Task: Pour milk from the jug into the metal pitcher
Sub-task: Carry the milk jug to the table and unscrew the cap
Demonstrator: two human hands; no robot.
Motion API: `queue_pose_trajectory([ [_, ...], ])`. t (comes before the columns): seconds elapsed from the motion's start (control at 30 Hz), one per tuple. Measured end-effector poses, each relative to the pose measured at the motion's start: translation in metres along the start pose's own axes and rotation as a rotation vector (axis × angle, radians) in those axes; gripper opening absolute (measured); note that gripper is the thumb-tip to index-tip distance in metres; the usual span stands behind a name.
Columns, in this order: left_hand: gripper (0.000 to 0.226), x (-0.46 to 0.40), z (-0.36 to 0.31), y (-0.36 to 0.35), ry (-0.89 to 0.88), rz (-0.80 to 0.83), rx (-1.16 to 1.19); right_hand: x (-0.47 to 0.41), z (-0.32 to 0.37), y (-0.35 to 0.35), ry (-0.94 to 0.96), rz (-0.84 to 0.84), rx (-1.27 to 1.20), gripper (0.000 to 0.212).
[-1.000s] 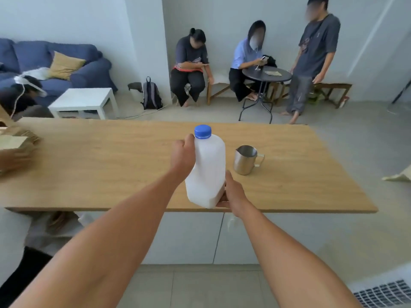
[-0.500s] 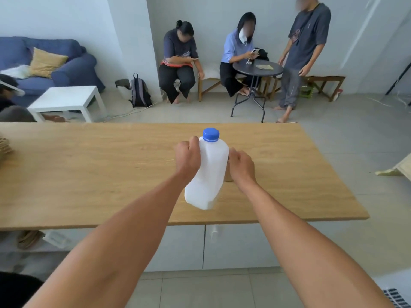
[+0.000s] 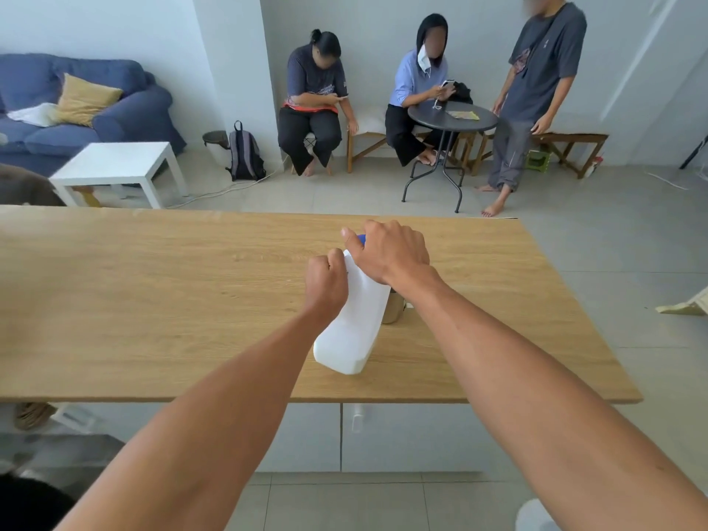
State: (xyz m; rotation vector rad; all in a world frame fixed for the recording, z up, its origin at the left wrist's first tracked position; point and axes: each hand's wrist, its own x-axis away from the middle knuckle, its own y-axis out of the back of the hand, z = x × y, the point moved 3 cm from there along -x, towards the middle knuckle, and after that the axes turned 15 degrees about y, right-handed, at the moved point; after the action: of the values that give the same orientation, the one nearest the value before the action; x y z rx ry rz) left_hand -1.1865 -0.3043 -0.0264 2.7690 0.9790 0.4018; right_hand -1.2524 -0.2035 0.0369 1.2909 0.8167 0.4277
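Jug [image 3: 354,320] tilts, cap [image 3: 361,239] (blue) pointing away.

A single wide-angle view is taken from the person's head, directed forward and down across the wooden table [image 3: 153,300], so that both forearms are seen running from the bottom corners up toward the middle. The near field is filled by the left hand [image 3: 325,283] and right hand [image 3: 390,249], seen close, while the far wall and the blue sofa [image 3: 95,105] are taken in well beyond. No second view is given.
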Motion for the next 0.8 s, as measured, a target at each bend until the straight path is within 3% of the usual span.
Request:
queue_pose_trajectory([
  [0.3, 0.047, -0.005, -0.003, 0.000, -0.002, 0.074, -0.007, -0.009, -0.012, 0.004, 0.223, -0.010, -0.090, 0.054],
  [0.5, 0.039, -0.007, -0.009, 0.005, -0.056, 0.145, 0.015, -0.009, -0.014, 0.015, 0.387, 0.014, -0.175, 0.047],
  [0.7, 0.036, -0.012, -0.012, 0.016, -0.037, 0.073, 0.005, -0.015, -0.015, 0.031, 0.314, 0.232, -0.331, 0.038],
  [0.8, 0.030, -0.011, -0.014, 0.019, -0.038, 0.029, -0.023, -0.023, -0.015, 0.045, 0.218, 0.319, -0.448, 0.058],
])
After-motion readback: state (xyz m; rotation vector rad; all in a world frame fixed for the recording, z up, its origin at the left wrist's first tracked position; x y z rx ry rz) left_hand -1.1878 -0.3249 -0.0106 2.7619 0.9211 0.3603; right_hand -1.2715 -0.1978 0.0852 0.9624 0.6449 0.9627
